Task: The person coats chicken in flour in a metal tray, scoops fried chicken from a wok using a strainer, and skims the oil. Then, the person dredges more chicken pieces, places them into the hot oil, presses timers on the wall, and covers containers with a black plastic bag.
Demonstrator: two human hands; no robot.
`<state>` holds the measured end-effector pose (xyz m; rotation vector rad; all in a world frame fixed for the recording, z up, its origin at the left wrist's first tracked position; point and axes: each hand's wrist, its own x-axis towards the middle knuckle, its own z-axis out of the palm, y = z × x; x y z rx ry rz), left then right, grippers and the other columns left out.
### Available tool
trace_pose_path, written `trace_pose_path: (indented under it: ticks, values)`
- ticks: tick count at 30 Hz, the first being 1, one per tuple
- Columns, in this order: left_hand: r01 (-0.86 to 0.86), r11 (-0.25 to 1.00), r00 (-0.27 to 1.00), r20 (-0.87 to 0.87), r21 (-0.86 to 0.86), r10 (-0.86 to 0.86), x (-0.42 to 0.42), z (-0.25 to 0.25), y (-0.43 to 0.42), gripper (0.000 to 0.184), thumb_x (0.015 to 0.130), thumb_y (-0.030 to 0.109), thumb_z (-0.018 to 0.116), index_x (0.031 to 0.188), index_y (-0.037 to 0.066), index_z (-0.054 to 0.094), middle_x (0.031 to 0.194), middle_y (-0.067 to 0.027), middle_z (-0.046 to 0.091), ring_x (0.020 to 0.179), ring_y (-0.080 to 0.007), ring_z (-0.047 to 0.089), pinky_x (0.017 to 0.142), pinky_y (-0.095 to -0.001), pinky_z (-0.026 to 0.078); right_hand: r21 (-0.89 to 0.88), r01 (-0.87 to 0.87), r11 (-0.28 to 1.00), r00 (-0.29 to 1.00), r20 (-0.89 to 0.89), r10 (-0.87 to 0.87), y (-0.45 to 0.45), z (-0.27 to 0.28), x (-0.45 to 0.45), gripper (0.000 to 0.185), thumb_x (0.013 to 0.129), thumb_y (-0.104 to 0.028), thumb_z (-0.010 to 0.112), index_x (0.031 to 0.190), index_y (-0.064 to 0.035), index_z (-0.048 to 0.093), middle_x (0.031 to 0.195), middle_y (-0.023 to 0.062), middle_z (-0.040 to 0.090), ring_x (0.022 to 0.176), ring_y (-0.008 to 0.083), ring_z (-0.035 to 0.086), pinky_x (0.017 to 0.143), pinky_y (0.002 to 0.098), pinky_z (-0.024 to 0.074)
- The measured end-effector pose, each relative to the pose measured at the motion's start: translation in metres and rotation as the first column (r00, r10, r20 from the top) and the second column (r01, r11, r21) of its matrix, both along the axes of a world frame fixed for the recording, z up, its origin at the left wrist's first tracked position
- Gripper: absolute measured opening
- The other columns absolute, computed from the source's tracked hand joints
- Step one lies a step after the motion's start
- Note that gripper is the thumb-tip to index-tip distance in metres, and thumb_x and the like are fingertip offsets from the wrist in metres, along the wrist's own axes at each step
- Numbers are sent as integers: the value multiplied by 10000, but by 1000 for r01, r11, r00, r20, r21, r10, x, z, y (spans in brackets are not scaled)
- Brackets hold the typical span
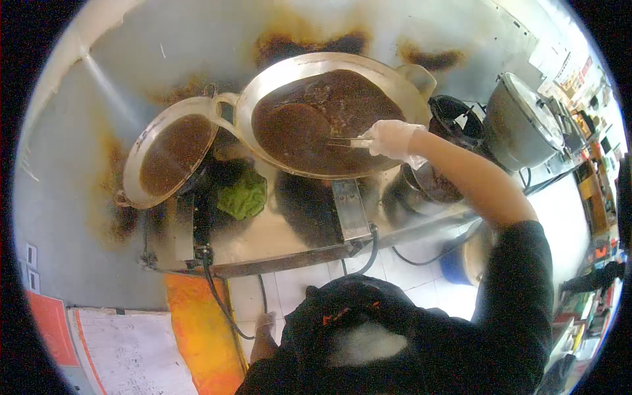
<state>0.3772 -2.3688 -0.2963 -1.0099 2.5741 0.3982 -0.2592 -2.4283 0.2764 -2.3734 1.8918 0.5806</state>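
Over the right part of a large metal pan (313, 62), my right hand (393, 139) wears a thin clear glove and is closed on the handle of a metal utensil (349, 141). The utensil's thin end points left into the dark brown liquid (289, 135); its tip is hard to make out. Low in the view, my left hand (266, 322) hangs beside my body above the tiled floor, small and blurred, its fingers not clear.
A smaller pan (135, 168) of brown liquid stands at the left. Between the pans lies a green cloth (243, 195) on the metal counter (283, 253). A lidded pot (520, 125) and a black burner (457, 118) are at the right. Hoses hang below the counter.
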Motion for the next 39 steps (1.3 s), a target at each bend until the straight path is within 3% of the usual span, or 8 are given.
trace_pose_path:
  ticks: [3,7,9,18,28,29,31,39]
  values:
    - [2,1000,1000,7,2,-2,-2,1,0,148,835,163,520,864,176,665,727,-106,672,670,-283,670,563,-424,520,27,448,894,839,332,-431,20,27,30,258,781,-125,585,1000,-103,718,957,139,700,861,275,676,766,338,549]
    - [7,1000,1000,13,3,-7,-2,2,5,148,836,158,518,860,170,663,731,-109,674,676,-286,672,571,-430,522,-159,-153,975,975,135,174,25,9,2,386,757,-147,582,1125,-97,685,984,194,685,883,302,668,781,369,536]
    - [8,1000,1000,11,4,-8,-2,2,8,147,836,155,517,858,167,662,734,-110,674,680,-288,673,574,-434,523,119,378,918,771,509,-383,31,9,1,453,764,-140,571,1209,-114,649,960,181,694,851,291,665,770,353,528]
    - [32,999,999,-7,-18,-33,-11,7,3,148,839,142,511,848,155,658,743,-115,678,695,-297,678,591,-449,527,372,409,833,246,834,-493,53,16,-7,426,813,-41,561,1228,-89,648,1008,35,714,817,81,572,742,243,464]
    - [6,1000,1000,-16,0,-6,-24,24,-9,186,850,158,496,893,174,676,796,-111,694,716,-295,682,624,-444,536,-18,439,898,379,910,-167,85,23,-43,509,817,-68,585,1325,-80,557,1324,78,585,1209,155,536,1050,285,386]
    - [28,1000,1000,-13,-1,-28,-23,21,-11,189,850,161,496,900,174,678,801,-110,695,718,-295,683,629,-444,537,-413,165,896,875,481,61,92,25,-56,484,843,-113,579,1324,-68,546,1349,107,555,1180,212,573,1022,293,420]
    - [93,996,996,-3,-3,-93,-22,15,-14,199,852,171,496,921,173,683,817,-107,699,723,-298,683,643,-444,540,-430,244,869,946,303,-116,114,40,-46,481,848,-121,572,1326,-88,544,1320,121,566,1143,247,584,985,304,442]
    - [-40,998,996,79,51,36,-31,9,-20,228,928,237,460,929,153,673,803,-92,688,697,-268,667,608,-405,529,-466,788,402,604,462,-649,233,33,-42,495,872,-85,521,1353,-200,503,1079,166,648,861,325,665,787,423,520]
